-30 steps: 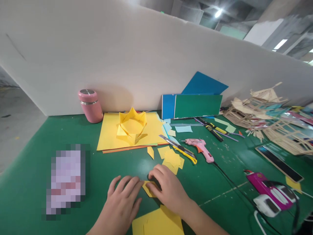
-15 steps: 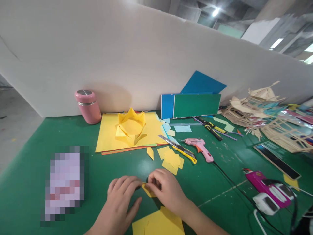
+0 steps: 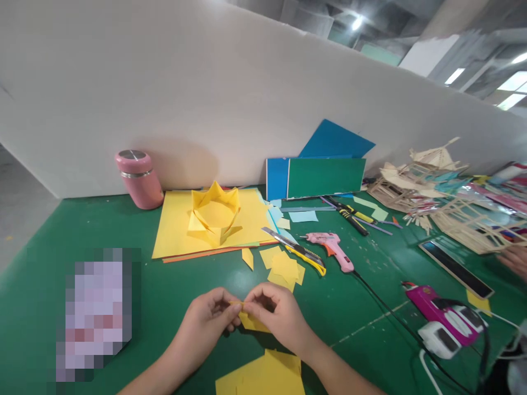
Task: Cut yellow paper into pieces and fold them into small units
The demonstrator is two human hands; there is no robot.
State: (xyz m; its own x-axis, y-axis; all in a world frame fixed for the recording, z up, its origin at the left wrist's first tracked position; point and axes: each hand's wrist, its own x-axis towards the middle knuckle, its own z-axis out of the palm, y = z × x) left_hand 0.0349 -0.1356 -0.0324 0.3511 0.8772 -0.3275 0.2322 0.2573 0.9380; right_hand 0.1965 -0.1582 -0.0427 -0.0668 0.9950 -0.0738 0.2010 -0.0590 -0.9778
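Observation:
Between my two hands is a small piece of yellow paper (image 3: 253, 322), its top edge pinched by the fingertips. My left hand (image 3: 212, 315) grips its left end, thumb against the fingers. From the other side my right hand (image 3: 278, 315) pinches the same edge and covers part of the sheet. Just below lie several yellow paper sheets (image 3: 263, 376) near the front of the table. Beyond my hands, yellow paper scraps (image 3: 284, 266) overlap in a loose pile. A folded yellow paper ring with pointed tips (image 3: 216, 211) stands on a stack of coloured paper (image 3: 168, 236).
A utility knife (image 3: 304, 253) and a pink glue gun (image 3: 331, 247) lie right of the scraps. A magenta power strip (image 3: 432, 307), stick models (image 3: 461, 214) and another person's hand (image 3: 514, 258) are at right. A pink flask (image 3: 142, 181) stands back left; a blurred-out object (image 3: 96, 312) lies left.
My left hand has closed from loosely spread fingers into a pinch on the yellow paper. The view has shifted slightly, and another person's hand has appeared at the right edge.

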